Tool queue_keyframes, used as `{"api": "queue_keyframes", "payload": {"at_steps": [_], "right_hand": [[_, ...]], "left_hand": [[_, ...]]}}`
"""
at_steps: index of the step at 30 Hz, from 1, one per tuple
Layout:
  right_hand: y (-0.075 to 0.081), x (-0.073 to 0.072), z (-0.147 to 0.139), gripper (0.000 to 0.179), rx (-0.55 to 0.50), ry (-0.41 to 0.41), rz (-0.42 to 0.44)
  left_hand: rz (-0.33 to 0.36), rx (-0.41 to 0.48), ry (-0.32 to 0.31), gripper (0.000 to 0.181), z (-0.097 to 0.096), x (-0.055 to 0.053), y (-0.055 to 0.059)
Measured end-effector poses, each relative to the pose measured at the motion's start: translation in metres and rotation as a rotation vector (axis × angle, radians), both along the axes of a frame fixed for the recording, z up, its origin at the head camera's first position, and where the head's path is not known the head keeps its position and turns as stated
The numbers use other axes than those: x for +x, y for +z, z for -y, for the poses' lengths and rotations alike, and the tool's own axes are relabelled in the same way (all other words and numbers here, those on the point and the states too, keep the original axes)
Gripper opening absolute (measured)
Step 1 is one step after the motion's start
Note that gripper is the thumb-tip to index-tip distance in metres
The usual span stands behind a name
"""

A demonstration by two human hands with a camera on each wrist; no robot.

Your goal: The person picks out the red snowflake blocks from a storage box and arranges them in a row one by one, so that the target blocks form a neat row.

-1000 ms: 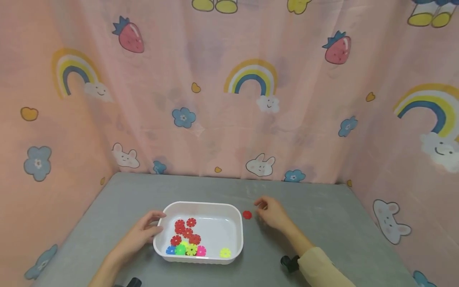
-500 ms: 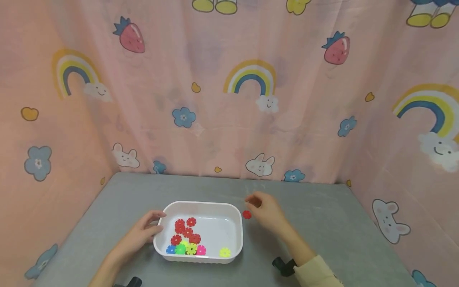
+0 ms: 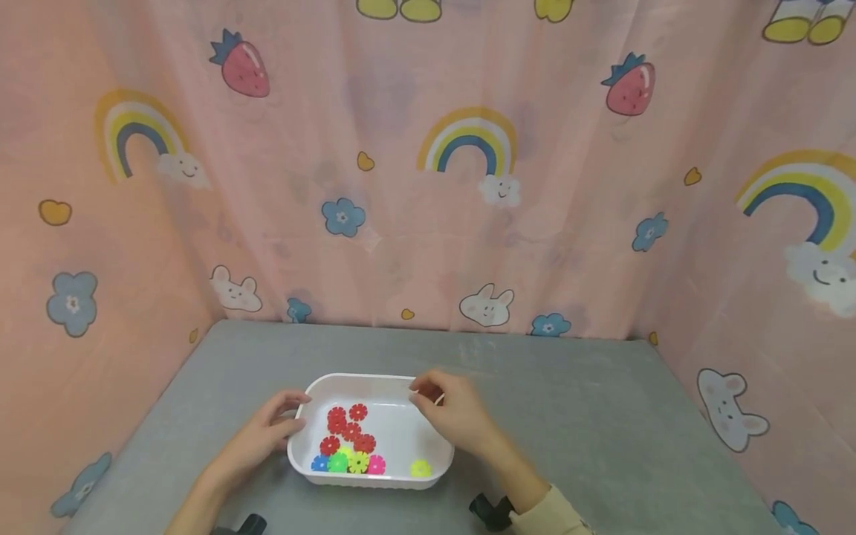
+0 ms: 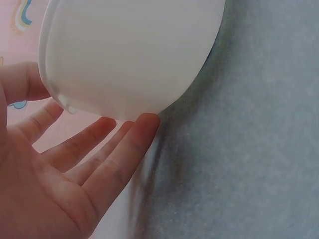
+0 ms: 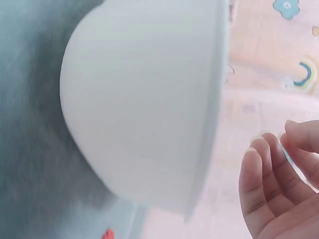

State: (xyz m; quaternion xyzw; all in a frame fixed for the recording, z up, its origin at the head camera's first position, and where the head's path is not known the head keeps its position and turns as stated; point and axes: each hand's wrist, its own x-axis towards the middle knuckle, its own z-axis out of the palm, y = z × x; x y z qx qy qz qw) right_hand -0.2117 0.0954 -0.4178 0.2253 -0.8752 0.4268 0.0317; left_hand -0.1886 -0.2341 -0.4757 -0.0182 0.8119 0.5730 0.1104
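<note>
A white plastic tray [image 3: 394, 416] stands on the table, with notched snowflake discs inside it. Several red discs [image 3: 351, 431] lie in its left half; blue, green, yellow and pink ones [image 3: 377, 464] line its near side. One yellow disc [image 3: 420, 468] sits apart near the right end. My left hand [image 3: 264, 427] holds the tray's left end, thumb at the rim and fingers against the outer wall [image 4: 124, 74]. Over the right rim, my right hand [image 3: 458, 412] hovers with thumb and index close together and nothing visible between them; its other fingers [image 5: 251, 174] are extended.
A loose red disc [image 5: 108, 234] lies on the table beyond the tray's right end, hidden behind my right hand in the head view. The grey table [image 3: 588, 416] meets a pink patterned curtain [image 3: 401, 260]. Black wrist mounts [image 3: 491, 513] show near the front.
My right hand has moved left, from beside the red disc on the table to above the tray's right rim. My left hand and the discs in the tray have stayed in place.
</note>
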Motion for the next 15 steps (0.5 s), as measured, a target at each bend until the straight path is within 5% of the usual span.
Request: {"api": "queue_keyframes", "payload": {"at_steps": [7,15], "right_hand": [[-0.008,0.002,0.021,0.011,0.021,0.055,0.061],[-0.017,0.001,0.039,0.010,0.080,0.102,0.031]], "left_hand": [[0.007,-0.007,0.011,0.045,-0.001,-0.001,-0.001],[0.018,0.011,0.018,0.040,-0.001,-0.001,0.002]]}}
